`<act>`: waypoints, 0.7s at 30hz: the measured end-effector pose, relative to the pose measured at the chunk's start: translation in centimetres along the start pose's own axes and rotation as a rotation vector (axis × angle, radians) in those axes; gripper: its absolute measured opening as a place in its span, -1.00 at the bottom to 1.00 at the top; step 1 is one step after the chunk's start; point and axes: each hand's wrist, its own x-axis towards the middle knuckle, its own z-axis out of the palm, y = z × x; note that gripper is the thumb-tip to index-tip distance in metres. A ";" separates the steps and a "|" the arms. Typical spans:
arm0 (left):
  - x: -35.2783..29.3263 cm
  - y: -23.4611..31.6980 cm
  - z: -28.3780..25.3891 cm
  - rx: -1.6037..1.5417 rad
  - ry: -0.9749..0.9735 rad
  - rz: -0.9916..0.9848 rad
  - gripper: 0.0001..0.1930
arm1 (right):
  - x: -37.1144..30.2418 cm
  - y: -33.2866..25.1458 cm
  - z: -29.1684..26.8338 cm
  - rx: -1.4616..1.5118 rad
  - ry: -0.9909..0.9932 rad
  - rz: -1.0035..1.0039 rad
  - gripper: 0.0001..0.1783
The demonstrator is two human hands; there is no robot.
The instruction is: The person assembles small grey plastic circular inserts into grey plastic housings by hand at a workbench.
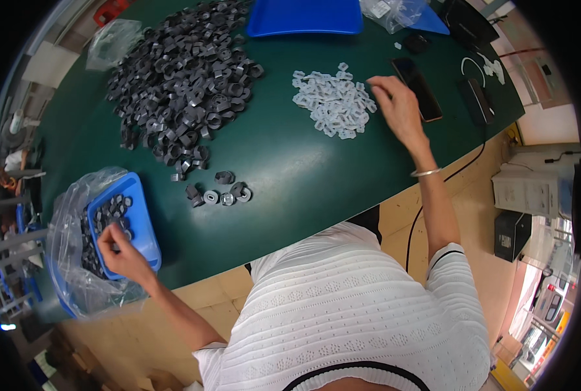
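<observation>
On the counter (pixel 290 176): assembly of small parts, between pieces.
Black pile (pixel 186 78): eleven o'clock.
Bin (pixel 144 228): eight o'clock; left hand (pixel 122 255) pinched, apparently dropping a part.
White pile (pixel 333 101): one o'clock; right hand (pixel 398 104), fingers curled, picking.
Next: likely needs a clean single-piece pinch.

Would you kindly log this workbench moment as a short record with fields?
Surface: green table
Left hand: over the blue bin holding dark parts, lined with a clear bag
Right hand: fingers at the edge of the white parts pile
Large heap: black ring parts
Between the hands: small cluster of parts
Beside right hand: dark phone
</observation>
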 end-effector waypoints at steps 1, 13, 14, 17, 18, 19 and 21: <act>1.6 -1.9 -1.4 0.131 -0.015 -0.026 -0.77 | 0.6 2.1 0.0 -0.095 -0.017 0.006 -0.79; -4.9 7.9 5.9 -0.202 -0.600 0.212 -0.73 | 2.1 1.4 0.1 0.070 -0.214 0.208 -0.84; -5.6 8.0 6.9 -0.202 -0.637 0.276 -0.70 | 1.5 -0.5 0.4 0.270 -0.218 0.237 -0.83; -6.3 8.1 8.5 -0.117 -0.668 0.493 -0.69 | -1.3 -7.6 2.5 0.493 -0.440 0.101 -0.68; -6.4 7.8 8.6 -0.115 -0.691 0.509 -0.71 | -2.0 -10.2 3.3 0.516 -0.545 0.059 -0.61; -6.4 7.8 8.7 -0.117 -0.700 0.518 -0.71 | -2.5 -12.0 4.2 0.498 -0.608 -0.057 -0.54; -6.6 8.1 9.0 -0.179 -0.728 0.486 -0.77 | -3.5 -14.1 6.6 0.441 -0.651 -0.233 -0.45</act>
